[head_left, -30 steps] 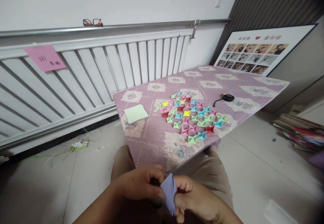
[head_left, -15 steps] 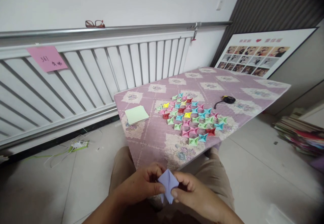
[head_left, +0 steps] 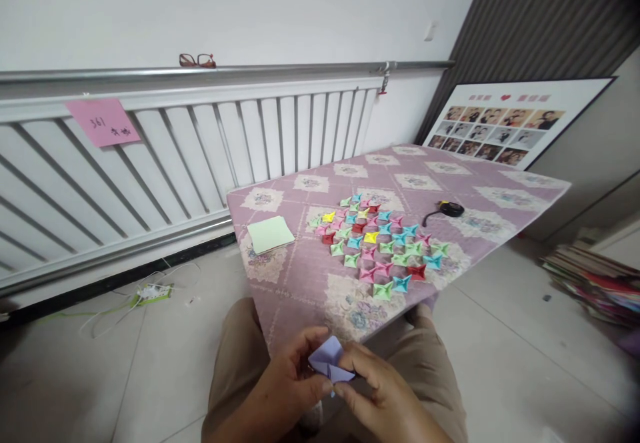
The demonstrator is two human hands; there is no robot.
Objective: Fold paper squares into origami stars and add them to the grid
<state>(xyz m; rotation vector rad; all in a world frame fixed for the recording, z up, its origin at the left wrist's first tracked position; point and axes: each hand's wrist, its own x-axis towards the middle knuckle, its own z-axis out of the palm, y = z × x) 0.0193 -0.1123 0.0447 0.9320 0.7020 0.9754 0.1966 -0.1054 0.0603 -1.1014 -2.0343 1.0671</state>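
A piece of folded purple origami paper (head_left: pixel 327 355) is held between both hands, above my lap at the table's near corner. My left hand (head_left: pixel 295 377) pinches its left side, thumb on the near edge. On the right side, my right hand (head_left: pixel 373 384) grips it, with the thumb low and the index finger at a raised flap. Small folded paper stars (head_left: pixel 385 247) in green, pink, blue, red and yellow lie in rows on the table beyond. A stack of pale green paper sheets (head_left: pixel 271 234) rests on the left of the table.
The table has a purple floral cloth (head_left: pixel 300 283). A black coiled cable (head_left: pixel 451 209) lies at its right. Behind stands a white radiator (head_left: pixel 185 156), with glasses (head_left: pixel 197 61) on the pipe above. A power strip (head_left: pixel 151 293) with cables is on the floor at left.
The purple paper has gone from an upright diamond to a tilted shape with a flap folded across and opened out. My right fingers have moved onto that flap. The camera view has tilted up slightly.
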